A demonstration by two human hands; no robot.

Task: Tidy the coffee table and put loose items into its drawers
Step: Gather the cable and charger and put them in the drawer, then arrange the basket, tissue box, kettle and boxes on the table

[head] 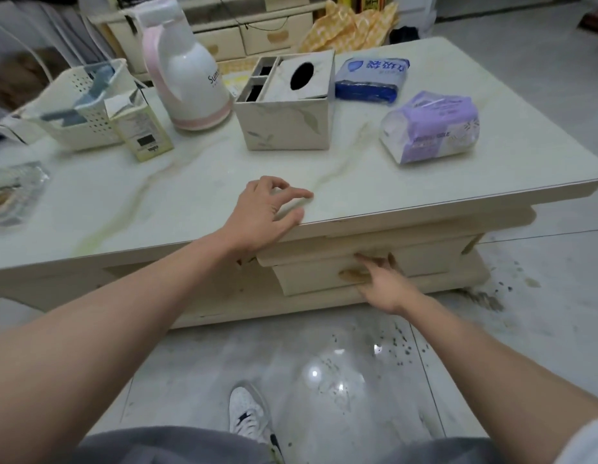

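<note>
The cream coffee table (197,195) has a marble-look top. My left hand (267,212) rests on its front edge, fingers spread, holding nothing. My right hand (381,283) reaches the drawer (421,262) under the top, fingers at the oval handle (349,274); the drawer front sits slightly out. On the top lie a purple tissue pack (431,128), a blue bag pack (371,78), a tissue-box organiser (287,102), a white and pink thermos (187,72), a small yellow carton (140,128) and a perforated basket (79,102).
A clear glass dish (12,192) sits at the table's left edge. A cream cabinet (230,31) and yellow cloth (351,25) stand behind the table. The glossy tile floor (324,373) has dark specks near the table's right foot. My white shoe (250,416) is below.
</note>
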